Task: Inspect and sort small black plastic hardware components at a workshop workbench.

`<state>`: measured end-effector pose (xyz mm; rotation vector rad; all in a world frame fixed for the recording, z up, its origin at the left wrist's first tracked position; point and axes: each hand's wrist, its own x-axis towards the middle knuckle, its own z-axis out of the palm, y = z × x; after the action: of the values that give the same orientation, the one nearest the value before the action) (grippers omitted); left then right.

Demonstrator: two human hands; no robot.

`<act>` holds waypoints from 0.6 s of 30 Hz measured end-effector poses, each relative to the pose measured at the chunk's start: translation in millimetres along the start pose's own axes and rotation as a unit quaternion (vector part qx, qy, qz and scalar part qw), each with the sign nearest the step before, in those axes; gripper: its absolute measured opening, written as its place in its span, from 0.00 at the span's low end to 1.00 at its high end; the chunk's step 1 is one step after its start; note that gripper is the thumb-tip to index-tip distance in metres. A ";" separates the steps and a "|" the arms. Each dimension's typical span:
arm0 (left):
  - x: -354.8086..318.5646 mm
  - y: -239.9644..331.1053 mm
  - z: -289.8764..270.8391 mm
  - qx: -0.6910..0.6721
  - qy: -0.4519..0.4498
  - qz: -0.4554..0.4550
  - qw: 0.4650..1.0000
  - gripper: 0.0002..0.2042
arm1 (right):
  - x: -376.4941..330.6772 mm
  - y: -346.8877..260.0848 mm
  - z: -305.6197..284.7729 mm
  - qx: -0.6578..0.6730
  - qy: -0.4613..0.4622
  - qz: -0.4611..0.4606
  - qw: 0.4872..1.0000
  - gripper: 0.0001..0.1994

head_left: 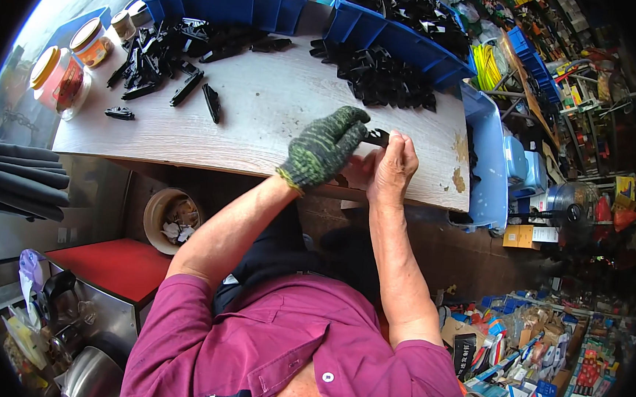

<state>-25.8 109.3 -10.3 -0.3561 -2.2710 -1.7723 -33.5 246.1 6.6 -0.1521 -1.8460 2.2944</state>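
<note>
My left hand (323, 149), in a green and black knitted glove, is closed on one end of a small black plastic part (376, 137). The bare fingers of my right hand (394, 167) pinch its other end, just above the table's near edge. Much of the part is hidden by my fingers, so its exact kind cannot be made out. On the whitish wooden table (273, 96), a heap of long black plastic parts (147, 57) lies at the left, with a few loose pieces (212, 103) nearer me. Another heap of black parts (389, 82) lies beyond my hands.
Two blue crates full of black parts, a left crate (228, 8) and a right crate (398, 51), stand at the back. Lidded jars (60, 84) line the table's left side. Below is a waste bin (153, 220); crowded shelves (591, 92) fill the right.
</note>
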 end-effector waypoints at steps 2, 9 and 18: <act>0.2 17.3 13.3 -0.008 0.026 -0.093 0.995 0.16 | 6.4 5.9 -6.8 -0.017 0.001 -0.020 1.000 0.14; -5.4 17.0 31.3 -0.006 0.012 -0.090 0.996 0.16 | 7.4 5.8 -17.1 -0.044 -0.048 -0.061 0.996 0.14; 49.6 -10.9 -59.5 0.372 0.162 0.128 0.905 0.13 | 48.4 -27.2 -50.4 0.015 0.116 0.103 0.988 0.17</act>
<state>-73.9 51.2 10.3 -0.1741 -2.3075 -0.6809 -68.3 310.2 24.1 -0.6051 -1.7484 2.3162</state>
